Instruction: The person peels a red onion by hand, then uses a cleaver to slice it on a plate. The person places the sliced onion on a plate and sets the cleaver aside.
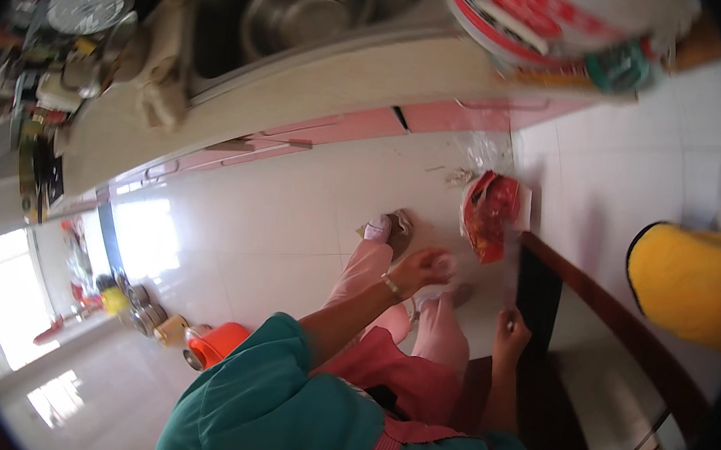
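Note:
My left hand (421, 272), with a bracelet at the wrist, is over my lower legs, its fingers closed around a small, pale pinkish, rounded thing (443, 266) that is blurred. To its right, my right hand (512, 333) is a fist around the lower end of a long, flat, pale thing (510, 270), possibly a knife blade, which points away from me; blur hides its details. Beyond both hands, a red plastic bag (497, 206) lies crumpled on the floor, with clear plastic (483, 151) behind it.
A dark wooden chair (614, 317) stands close on the right, a yellow padded thing (691, 279) beyond it. Ahead runs a counter (351, 59) with pink cabinets, a sink holding a metal basin (310, 12), and a large white-and-red bag (566, 22). An orange tub (219, 342) stands at left.

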`<action>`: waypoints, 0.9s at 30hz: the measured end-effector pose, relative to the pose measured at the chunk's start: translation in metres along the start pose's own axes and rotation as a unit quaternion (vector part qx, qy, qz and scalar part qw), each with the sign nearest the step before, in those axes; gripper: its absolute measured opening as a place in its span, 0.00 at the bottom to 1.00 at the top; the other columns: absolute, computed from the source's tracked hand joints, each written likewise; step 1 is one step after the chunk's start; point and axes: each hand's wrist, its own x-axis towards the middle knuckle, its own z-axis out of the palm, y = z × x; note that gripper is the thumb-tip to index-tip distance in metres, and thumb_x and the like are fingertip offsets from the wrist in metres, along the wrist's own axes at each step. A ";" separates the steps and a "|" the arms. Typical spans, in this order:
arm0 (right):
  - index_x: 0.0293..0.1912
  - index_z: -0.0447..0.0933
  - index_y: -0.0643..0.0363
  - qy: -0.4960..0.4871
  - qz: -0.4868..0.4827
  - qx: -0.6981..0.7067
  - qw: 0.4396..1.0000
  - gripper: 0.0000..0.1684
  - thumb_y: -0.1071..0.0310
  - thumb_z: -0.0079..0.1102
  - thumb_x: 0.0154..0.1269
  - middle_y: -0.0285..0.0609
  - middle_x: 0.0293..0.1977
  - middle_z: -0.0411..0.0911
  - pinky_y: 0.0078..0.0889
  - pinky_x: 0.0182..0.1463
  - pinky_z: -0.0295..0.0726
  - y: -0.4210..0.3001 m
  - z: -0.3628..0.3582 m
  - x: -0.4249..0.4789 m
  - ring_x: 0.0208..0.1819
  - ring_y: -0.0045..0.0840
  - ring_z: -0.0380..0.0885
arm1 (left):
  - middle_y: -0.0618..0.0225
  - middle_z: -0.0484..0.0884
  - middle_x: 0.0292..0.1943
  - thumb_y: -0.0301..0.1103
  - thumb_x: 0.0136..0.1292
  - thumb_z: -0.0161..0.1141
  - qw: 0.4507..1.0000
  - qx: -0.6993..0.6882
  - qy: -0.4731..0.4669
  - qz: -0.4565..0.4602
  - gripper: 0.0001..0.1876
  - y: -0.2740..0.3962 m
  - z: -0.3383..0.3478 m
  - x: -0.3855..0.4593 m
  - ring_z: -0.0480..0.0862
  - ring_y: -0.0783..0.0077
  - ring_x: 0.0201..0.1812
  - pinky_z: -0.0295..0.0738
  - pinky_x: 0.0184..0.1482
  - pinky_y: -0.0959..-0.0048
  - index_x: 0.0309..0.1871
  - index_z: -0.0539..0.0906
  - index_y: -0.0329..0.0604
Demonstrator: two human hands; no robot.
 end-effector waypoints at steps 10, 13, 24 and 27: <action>0.62 0.78 0.54 -0.158 -0.468 -0.110 0.862 0.31 0.68 0.65 0.56 0.42 0.33 0.79 0.38 0.37 0.81 -0.360 0.026 0.053 0.32 0.37 0.80 | 0.60 0.79 0.56 0.21 0.67 0.60 0.976 -0.111 0.161 0.097 0.22 0.074 -0.129 -0.188 0.82 0.57 0.58 0.84 0.58 0.57 0.65 0.75 0.37; 0.66 0.74 0.51 -0.198 -0.543 -0.146 0.803 0.33 0.67 0.64 0.58 0.41 0.33 0.76 0.39 0.40 0.80 -0.466 0.085 0.054 0.34 0.35 0.78 | 0.56 0.79 0.58 0.19 0.67 0.59 0.958 -0.173 0.187 0.134 0.22 0.113 -0.144 -0.235 0.82 0.55 0.58 0.84 0.59 0.56 0.65 0.74 0.35; 0.64 0.74 0.57 -0.191 -0.675 -0.136 0.700 0.25 0.72 0.55 0.67 0.44 0.38 0.76 0.37 0.45 0.81 -0.696 0.377 -0.001 0.41 0.35 0.79 | 0.52 0.80 0.56 0.19 0.65 0.59 0.899 -0.266 0.205 0.281 0.24 0.177 -0.207 -0.325 0.83 0.51 0.58 0.82 0.60 0.55 0.66 0.73 0.34; 0.63 0.73 0.59 -0.198 -0.658 -0.174 0.706 0.25 0.72 0.54 0.66 0.46 0.40 0.77 0.36 0.47 0.80 -0.714 0.422 -0.025 0.44 0.37 0.78 | 0.53 0.80 0.57 0.22 0.68 0.60 0.884 -0.282 0.211 0.307 0.24 0.179 -0.211 -0.337 0.81 0.49 0.60 0.81 0.61 0.54 0.67 0.72 0.35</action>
